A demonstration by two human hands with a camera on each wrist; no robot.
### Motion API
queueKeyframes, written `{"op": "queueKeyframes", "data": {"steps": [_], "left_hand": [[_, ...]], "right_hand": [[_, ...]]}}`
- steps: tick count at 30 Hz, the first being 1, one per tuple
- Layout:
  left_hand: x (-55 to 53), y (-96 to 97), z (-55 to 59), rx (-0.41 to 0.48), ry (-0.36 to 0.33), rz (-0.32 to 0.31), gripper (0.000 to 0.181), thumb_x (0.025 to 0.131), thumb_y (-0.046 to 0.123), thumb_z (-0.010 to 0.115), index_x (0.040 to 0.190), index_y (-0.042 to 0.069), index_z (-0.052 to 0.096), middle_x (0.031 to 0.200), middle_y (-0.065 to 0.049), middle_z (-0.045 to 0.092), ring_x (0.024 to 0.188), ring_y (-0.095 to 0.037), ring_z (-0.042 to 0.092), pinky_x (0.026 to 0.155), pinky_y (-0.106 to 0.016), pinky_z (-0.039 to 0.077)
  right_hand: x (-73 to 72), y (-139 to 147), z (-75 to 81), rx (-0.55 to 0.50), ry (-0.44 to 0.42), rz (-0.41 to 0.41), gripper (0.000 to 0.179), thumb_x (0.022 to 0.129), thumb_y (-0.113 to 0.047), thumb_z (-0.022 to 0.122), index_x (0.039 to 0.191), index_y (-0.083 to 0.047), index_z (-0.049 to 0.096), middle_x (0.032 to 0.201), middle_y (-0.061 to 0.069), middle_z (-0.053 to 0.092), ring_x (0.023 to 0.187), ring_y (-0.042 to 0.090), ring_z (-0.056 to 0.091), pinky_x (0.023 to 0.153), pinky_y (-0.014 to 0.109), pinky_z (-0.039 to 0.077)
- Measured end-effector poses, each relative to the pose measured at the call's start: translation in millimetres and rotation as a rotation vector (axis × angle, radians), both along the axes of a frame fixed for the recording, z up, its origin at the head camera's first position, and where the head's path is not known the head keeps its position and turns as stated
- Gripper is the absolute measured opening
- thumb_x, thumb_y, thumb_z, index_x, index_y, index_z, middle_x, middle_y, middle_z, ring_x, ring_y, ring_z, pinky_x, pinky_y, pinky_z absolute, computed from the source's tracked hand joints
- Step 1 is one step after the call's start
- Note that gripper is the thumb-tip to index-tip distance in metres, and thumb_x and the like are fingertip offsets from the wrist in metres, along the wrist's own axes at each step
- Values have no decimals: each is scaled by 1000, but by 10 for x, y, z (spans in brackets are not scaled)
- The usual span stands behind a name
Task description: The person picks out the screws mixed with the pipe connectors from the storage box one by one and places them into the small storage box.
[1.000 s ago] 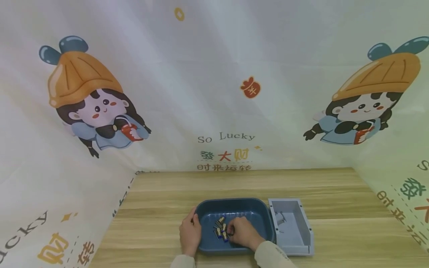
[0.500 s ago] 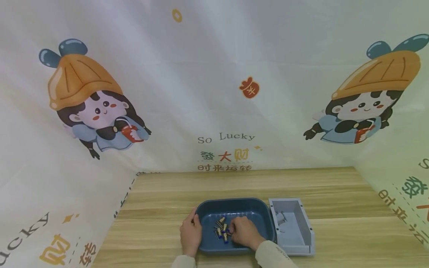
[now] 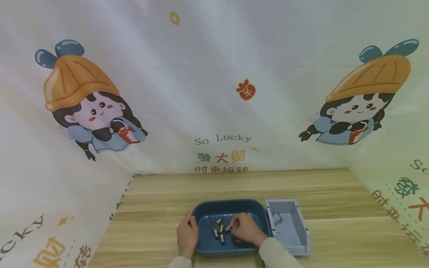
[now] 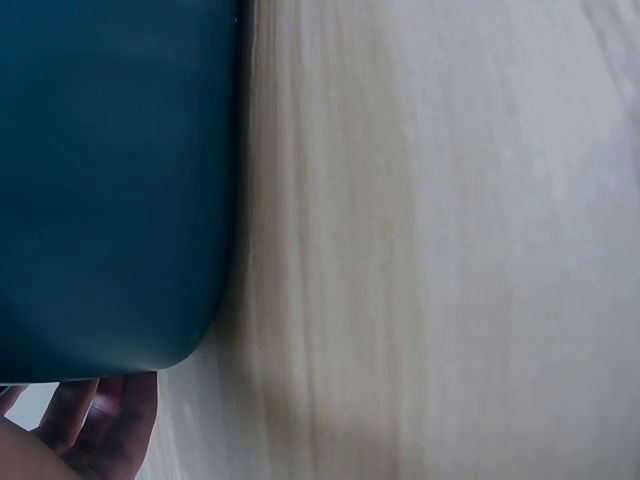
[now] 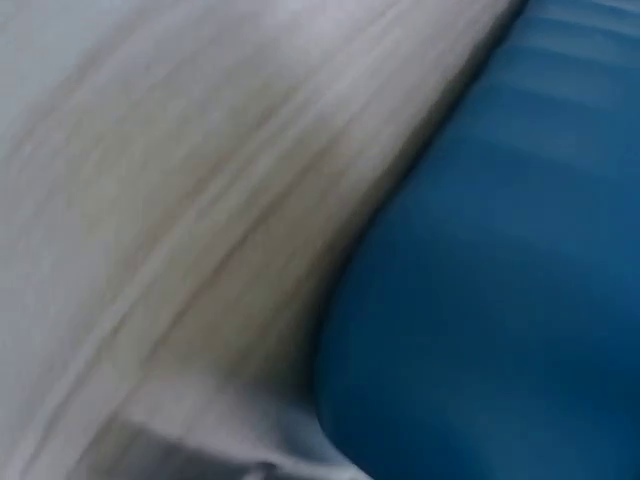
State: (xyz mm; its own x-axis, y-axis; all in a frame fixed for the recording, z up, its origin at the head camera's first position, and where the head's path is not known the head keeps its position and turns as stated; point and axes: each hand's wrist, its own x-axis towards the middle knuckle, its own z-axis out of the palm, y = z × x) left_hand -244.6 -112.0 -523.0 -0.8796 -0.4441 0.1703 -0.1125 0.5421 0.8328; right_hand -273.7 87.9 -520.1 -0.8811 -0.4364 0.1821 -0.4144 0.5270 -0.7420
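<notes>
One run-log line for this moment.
left hand: grips blue tray at left side; right hand: pinches small part over tray; tray: brass-and-blue parts; gray bin: metal pieces

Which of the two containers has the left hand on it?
The blue basin: the left hand is against its left end. The grey bin, to its right, has no hand on it.

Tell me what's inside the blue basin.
Inside the blue basin, brass-coloured parts with blue ends and thin rods lie left of the right grip. That grip seems to pinch one more part; the basin floor directly beneath it is covered and cannot be seen.
</notes>
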Motion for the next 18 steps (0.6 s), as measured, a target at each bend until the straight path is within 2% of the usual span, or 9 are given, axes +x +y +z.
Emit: {"op": "queueKeyframes", "data": {"steps": [3,5,11,18], "left_hand": [[-3,-24,-1,-1,-12,-8,34,95,11,51,127,6,61,104,-24,68,61,-20,53,50,-33,41],[-8,-31,-14,-3,-10,-9,34,95,11,51,126,6,61,98,-22,69,61,-20,53,50,-34,42],[-6,-29,-30,-3,-18,-12,34,95,11,50,127,5,60,100,-23,69,75,-27,64,62,-43,52],[-9,-16,-18,0,-12,-17,34,95,11,50,126,4,60,107,-25,68,86,-34,66,70,-50,53]], "right_hand": [[-25,26,29,-16,43,-4,11,65,6,60,71,-2,64,65,5,64,57,0,51,53,17,46],[-37,51,49,-22,55,-9,12,66,7,59,72,-3,64,66,4,64,57,0,52,54,17,47],[-44,120,116,-20,11,-17,12,69,6,61,76,-2,66,68,1,64,59,3,54,54,18,48],[-41,194,169,-12,48,-7,13,70,5,61,78,-1,70,71,4,68,60,3,56,56,19,48]]}}
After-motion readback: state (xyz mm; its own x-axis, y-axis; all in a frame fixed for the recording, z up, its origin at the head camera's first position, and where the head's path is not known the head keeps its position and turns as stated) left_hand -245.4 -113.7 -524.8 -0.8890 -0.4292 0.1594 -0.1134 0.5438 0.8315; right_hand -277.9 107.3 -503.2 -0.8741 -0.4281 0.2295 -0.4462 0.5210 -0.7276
